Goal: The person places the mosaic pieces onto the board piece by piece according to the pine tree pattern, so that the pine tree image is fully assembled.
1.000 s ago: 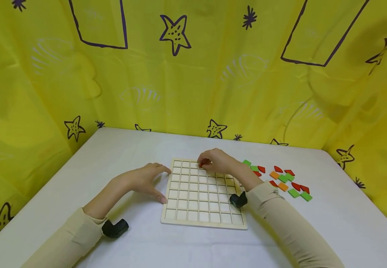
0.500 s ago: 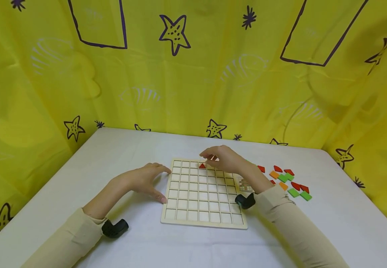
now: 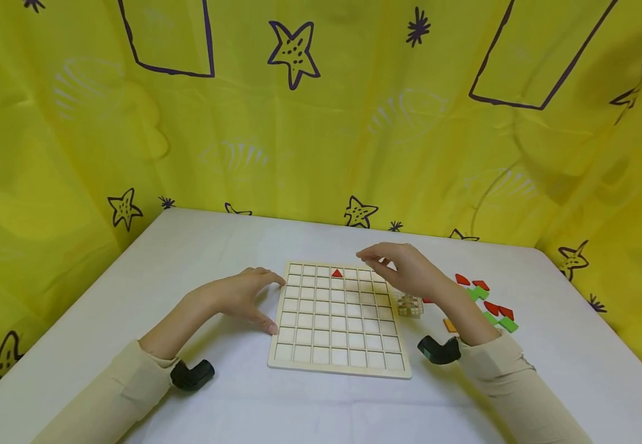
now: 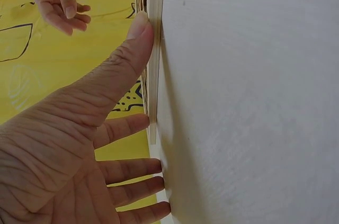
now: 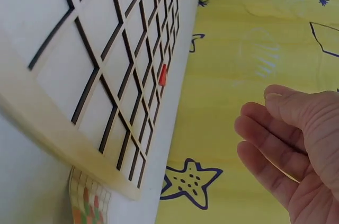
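While the left hand (image 3: 243,296) rests against the left edge of the wooden grid board (image 3: 322,337), its thumb and index finger spread apart along that rim, its other 3 fingers reach toward the white table (image 3: 232,407). Above the far right part of the board hangs the right hand (image 3: 401,265), fingers loosely bent, pinching nothing. 1 red triangle (image 3: 337,273) lies in the far row of the grid, in the 4th cell from the left, well apart from the left hand and just left of the right hand's fingertips. Just right of the board is a small patterned card (image 3: 409,305). Farther right lie loose red, green and orange pieces (image 3: 490,308), some partly hidden by the right forearm. Beyond the table's far edge hangs a yellow curtain (image 3: 321,135) with dark stars.
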Available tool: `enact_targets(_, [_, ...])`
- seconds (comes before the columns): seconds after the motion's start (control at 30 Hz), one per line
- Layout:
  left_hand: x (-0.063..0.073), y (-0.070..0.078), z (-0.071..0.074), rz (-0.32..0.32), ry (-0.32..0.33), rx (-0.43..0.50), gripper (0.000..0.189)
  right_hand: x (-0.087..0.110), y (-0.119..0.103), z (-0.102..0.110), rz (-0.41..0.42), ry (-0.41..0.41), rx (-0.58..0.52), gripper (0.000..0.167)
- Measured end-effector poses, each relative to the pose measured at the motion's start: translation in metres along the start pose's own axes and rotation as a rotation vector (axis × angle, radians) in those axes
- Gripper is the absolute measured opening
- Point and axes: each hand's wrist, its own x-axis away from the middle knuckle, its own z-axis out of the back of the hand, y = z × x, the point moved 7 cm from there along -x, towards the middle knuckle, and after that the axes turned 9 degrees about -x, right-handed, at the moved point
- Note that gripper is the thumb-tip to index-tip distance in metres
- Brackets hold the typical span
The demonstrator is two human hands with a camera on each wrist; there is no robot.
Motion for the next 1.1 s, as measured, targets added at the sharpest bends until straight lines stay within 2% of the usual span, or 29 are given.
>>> enact_targets(0.5, [-0.002,0.000,-0.002,0.004,-0.006,0.011,0.089,0.038,0.002,0.010,-0.043,-0.012,0.065,0.031])
enact_targets(0.63, [-0.002,0.000,-0.002,0.003,-0.005,0.009,0.089,0.049,0.003,0.013,-0.053,-0.038,0.087,0.032])
enact_targets(0.9, [-0.003,-0.001,-0.001,-0.010,0.003,-0.011,0.089,0.073,0.003,0.027,-0.034,-0.038,0.159,0.036])
enact_targets(1.1, [-0.002,-0.001,-0.001,-0.010,-0.002,-0.007,0.090,0.093,0.012,0.036,-0.100,-0.009,0.157,0.034])
